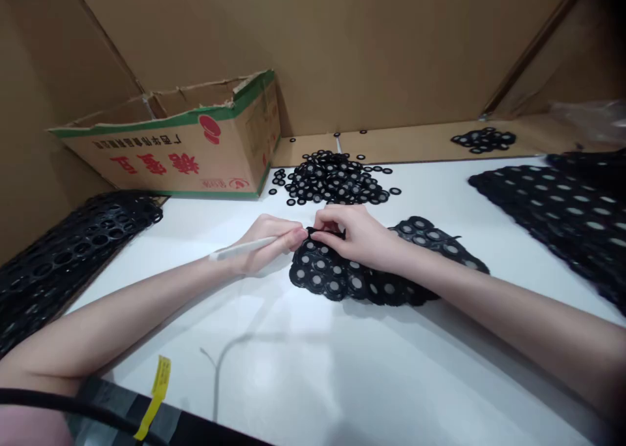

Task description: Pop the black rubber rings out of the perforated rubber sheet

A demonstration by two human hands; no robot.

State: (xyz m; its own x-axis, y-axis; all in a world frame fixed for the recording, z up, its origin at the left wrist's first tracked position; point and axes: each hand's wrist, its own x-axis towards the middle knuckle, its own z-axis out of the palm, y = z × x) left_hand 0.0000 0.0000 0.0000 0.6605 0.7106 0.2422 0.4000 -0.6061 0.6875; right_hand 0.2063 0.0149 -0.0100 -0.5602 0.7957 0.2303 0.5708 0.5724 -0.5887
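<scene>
A black rubber-looking sheet of joined rings (317, 273) lies on the white table, pale discs showing through its holes. My left hand (270, 240) is closed around a slim white pen-like tool (244, 246), its fingertips at the sheet's upper left edge. From the other side my right hand (359, 234) pinches that same edge, its wrist lying across the sheet and covering part of it. The tool's tip and what lies exactly between the fingertips are too small to make out. Just beyond my hands is a heap of loose black rings (332, 178).
An open cardboard box (180, 159) with a green rim stands at the back left. Punched-out black sheets (63, 257) lie at the left, and further ring sheets (562, 198) at the right. A small ring pile (484, 139) sits by the back wall. A cable (68, 403) crosses the front left.
</scene>
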